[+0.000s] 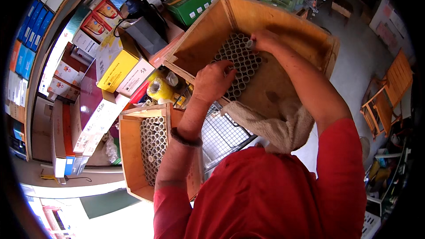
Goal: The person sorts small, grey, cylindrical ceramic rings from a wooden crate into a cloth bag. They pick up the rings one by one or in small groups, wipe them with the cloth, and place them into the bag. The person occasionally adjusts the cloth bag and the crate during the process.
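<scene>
A large wooden box (292, 16) stands before me, with many short pale tubes (244, 60) packed upright in its left part. My right hand (265, 41) reaches in near the far wall, its fingers closed on a white tube (250, 44) at the edge of the rows. Over the near left edge of the same rows is my left hand (212, 81), fingers curled around the tube tops. Whether it grips one, I cannot tell. A beige cloth (265, 124) drapes over the box's near rim. Brown board shows on the box floor beside the tubes.
Left of me, a smaller wooden box (131, 159) holds more tubes (154, 139). A wire basket (222, 136) sits between the boxes. Cartons crowd the left, including a yellow carton (119, 68) and a green box (192, 3). A wooden folding chair (385, 96) stands at right.
</scene>
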The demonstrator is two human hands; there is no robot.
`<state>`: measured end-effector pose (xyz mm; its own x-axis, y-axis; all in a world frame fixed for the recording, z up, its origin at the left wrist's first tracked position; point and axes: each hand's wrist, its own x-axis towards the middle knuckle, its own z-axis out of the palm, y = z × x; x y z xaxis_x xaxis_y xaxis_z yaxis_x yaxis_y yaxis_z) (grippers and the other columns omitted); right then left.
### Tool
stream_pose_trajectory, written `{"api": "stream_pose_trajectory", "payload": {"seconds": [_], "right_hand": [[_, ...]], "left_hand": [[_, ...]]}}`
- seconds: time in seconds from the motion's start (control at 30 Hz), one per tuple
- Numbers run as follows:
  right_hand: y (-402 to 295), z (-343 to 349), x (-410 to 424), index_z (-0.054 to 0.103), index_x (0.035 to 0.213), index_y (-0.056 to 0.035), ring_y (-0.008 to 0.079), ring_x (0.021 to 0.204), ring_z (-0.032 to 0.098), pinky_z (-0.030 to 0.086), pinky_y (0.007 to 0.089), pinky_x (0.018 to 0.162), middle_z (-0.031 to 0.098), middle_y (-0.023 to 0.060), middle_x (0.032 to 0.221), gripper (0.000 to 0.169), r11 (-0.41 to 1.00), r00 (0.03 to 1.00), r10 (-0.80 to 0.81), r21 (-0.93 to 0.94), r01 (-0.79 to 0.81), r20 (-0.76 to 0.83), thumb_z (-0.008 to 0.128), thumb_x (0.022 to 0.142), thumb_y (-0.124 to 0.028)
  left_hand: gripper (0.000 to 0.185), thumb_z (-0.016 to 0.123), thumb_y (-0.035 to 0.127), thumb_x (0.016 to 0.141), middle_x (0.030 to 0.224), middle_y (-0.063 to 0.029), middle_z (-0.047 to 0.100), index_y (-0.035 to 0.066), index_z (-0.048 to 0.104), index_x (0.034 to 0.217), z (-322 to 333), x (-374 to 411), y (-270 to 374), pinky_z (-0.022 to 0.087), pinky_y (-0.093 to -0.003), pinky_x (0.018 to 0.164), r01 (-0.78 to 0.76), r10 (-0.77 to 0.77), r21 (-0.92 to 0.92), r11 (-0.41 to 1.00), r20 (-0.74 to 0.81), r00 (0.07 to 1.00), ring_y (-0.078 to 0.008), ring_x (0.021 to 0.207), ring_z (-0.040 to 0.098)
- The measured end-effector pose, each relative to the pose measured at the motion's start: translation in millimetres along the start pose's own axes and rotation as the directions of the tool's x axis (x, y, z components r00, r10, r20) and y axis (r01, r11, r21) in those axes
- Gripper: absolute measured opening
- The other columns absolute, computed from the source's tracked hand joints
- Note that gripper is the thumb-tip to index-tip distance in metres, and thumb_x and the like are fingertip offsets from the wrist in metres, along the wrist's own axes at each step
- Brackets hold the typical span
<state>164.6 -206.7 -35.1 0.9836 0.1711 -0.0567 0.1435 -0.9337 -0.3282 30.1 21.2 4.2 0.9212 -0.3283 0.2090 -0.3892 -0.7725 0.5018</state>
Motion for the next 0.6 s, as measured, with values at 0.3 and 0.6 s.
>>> {"api": "stream_pose_trajectory", "payload": {"seconds": [0.3,0.6], "right_hand": [[43.9,20.3,-4.3,0.070,0.104,-0.0060,0.0330,0.102,0.065,0.053,0.0439,0.085,0.068,0.0174,0.109,0.040,0.960,0.979,0.198,-0.214,-0.182,0.052,0.078,0.069,-0.022],[57.3,57.8,12.5,0.068,0.112,-0.0068,0.0347,0.110,0.062,0.050,0.0471,0.093,0.064,0.0180,0.119,0.030,0.916,0.955,0.295,-0.279,-0.287,-0.014,0.054,0.088,-0.019]], "left_hand": [[0.025,0.065,0.029,0.087,0.091,-0.0094,0.072,0.011,0.069,0.103,0.2,-1.8,1.6,0.054,-0.0387,0.077,0.053,-0.053,-0.008,0.999,-0.026,0.998,-0.0288,0.087,0.069],[0.025,0.064,0.029,0.087,0.089,-0.0098,0.072,0.011,0.069,0.103,-1.1,-3.0,3.4,0.055,-0.0400,0.076,0.047,-0.047,-0.005,0.999,-0.043,0.998,-0.0298,0.085,0.069]]}}
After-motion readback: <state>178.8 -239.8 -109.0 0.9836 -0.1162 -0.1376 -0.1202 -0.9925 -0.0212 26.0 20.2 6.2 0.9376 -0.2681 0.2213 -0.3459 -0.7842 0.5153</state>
